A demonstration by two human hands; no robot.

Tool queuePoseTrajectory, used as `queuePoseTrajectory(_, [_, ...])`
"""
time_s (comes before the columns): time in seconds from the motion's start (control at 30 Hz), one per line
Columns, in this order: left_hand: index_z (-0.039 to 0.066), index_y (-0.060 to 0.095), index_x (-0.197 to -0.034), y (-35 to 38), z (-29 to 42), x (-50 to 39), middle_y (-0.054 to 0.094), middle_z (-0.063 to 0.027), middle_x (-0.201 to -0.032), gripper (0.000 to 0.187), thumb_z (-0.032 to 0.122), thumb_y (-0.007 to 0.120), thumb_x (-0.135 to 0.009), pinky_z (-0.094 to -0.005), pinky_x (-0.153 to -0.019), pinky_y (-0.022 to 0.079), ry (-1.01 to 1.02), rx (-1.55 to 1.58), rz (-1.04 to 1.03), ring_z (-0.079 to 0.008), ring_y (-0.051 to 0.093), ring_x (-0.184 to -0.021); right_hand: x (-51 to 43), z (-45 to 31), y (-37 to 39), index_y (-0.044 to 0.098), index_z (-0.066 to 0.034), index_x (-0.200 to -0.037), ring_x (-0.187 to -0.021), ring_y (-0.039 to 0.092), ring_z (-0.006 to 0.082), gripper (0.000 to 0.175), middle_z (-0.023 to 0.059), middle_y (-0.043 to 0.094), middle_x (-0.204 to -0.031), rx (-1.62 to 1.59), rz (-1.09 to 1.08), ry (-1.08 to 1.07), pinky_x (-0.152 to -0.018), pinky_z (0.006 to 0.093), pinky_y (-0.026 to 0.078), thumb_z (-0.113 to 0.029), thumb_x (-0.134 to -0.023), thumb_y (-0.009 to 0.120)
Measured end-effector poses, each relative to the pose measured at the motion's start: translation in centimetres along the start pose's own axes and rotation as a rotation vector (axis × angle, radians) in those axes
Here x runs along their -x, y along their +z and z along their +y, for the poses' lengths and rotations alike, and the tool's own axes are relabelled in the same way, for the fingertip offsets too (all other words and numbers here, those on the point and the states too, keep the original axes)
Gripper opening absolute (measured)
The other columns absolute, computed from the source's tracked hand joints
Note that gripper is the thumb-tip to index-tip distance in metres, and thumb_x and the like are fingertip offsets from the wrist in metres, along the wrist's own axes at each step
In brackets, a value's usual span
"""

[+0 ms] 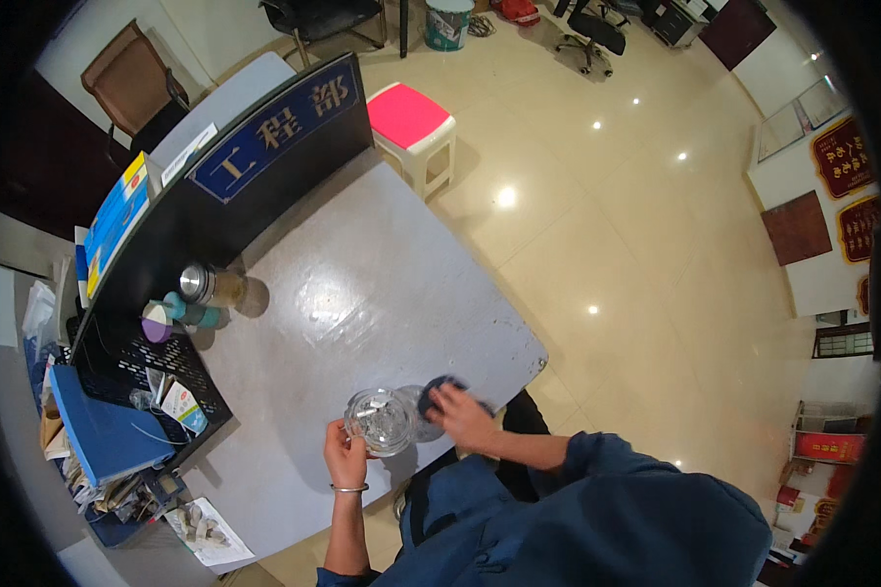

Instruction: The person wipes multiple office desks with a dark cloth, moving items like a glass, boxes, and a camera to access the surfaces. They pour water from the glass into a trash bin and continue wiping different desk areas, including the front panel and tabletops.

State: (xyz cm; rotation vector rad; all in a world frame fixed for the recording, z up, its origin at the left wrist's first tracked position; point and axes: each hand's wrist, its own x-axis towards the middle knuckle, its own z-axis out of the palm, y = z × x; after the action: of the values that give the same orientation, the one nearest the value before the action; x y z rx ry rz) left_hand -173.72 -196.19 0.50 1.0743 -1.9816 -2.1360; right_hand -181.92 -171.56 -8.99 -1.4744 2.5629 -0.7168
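My left hand [346, 451], with a metal bangle at the wrist, grips the near left rim of a round clear glass dish [382, 422]. Small whitish bits show in the glass; what they are I cannot tell. Just to the right, my right hand [461, 417] is blurred, its fingers closed over a dark cloth [433, 397] close to the table's edge. Beneath both hands is a grey tabletop [382, 293], scuffed and chipped along its right side.
A dark partition [294, 176] with a sign bounds the table. Along the left are a lidded glass bottle [224, 286], a teal bottle [191, 310], a black plastic basket [209, 396], a blue folder [110, 433] and papers. A pink-topped stool [411, 117] stands beyond.
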Motion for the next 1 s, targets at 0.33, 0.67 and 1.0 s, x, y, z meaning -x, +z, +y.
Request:
queuePoseTrajectory(0.33, [0.002, 0.049, -0.108, 11.8, 1.4, 1.3, 0.060, -0.0064, -0.084, 0.027, -0.004, 0.047, -0.082, -0.0284, -0.046, 0.055, 0.012, -0.035, 0.217, -0.0126, 0.060, -0.063, 0.9, 13.6, -7.6, 0.060, -0.0122, -0.114, -0.122, 0.045, 0.0294, 0.036, 0.0072, 0.050, -0.133, -0.172, -0.108, -0.387, -0.094, 0.0410, 0.045, -0.014, -0.079, 0.054])
queuePoseTrajectory(0.67, [0.005, 0.055, -0.105, 26.3, 2.0, 3.5, 0.060, -0.0041, -0.082, 0.022, 0.004, 0.056, -0.083, -0.0252, -0.049, 0.052, -0.142, 0.125, 0.469, -0.0108, 0.058, -0.062, -1.9, 27.3, -12.8, 0.060, -0.0080, -0.120, -0.103, 0.055, 0.0299, 0.038, 0.0141, 0.060, -0.114, -0.828, -0.214, 0.236, -0.088, 0.0376, 0.046, -0.007, -0.082, 0.057])
queuePoseTrajectory(1.0, [0.001, 0.051, -0.104, 31.5, 3.3, -0.5, 0.060, -0.0086, -0.080, 0.016, 0.004, 0.055, -0.089, -0.0403, -0.050, 0.060, -0.117, 0.268, 0.533, -0.0166, 0.060, -0.062, -19.7, 34.6, -20.2, 0.052, -0.0087, -0.125, -0.081, 0.063, 0.0215, 0.032, 0.0076, 0.063, -0.099, -1.822, -0.440, 0.917, -0.071, 0.0391, 0.055, -0.017, -0.095, 0.048])
